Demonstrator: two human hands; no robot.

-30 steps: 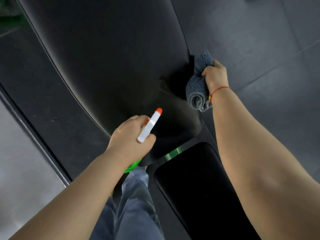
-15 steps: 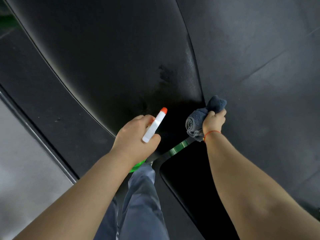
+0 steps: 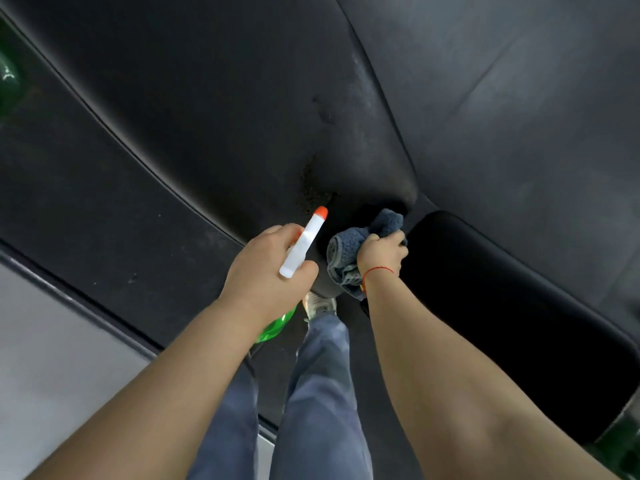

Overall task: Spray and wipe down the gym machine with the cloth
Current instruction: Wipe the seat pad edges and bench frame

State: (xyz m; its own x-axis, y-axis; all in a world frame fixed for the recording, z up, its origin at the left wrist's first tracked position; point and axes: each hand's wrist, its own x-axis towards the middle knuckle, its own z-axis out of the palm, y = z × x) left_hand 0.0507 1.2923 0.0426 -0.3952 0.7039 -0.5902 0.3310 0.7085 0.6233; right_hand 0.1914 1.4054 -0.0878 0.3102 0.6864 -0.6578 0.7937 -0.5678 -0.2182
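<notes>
— Which step is this?

— Wiping, I'd say. The right hand [image 3: 381, 254] has its fingers curled tight round the bunched cloth [image 3: 349, 251] and presses it against the machine [image 3: 225, 116], at the low tip of the black cover.

— And the spray?

— The left hand [image 3: 266, 268] grips the bottle [image 3: 303, 242] with its fingers wrapped round the neck. The nozzle points past the knuckles at a damp, speckled patch [image 3: 315, 188] just beyond them. I cannot tell whether a finger is on the trigger.

— What next, then?

— Likely a firm sweep of the cloth away from the body, from those fingers up into the patch. It looks wet and unwiped.

— Anything in the way?

— A glossy dark panel [image 3: 502, 306] sits just right of the cloth fingers, and the person's shoe [image 3: 320, 304] is below the left wrist. The hands are close together, so the bottle may crowd the stroke. Dark floor [image 3: 519, 116] lies well beyond the fingers.
</notes>
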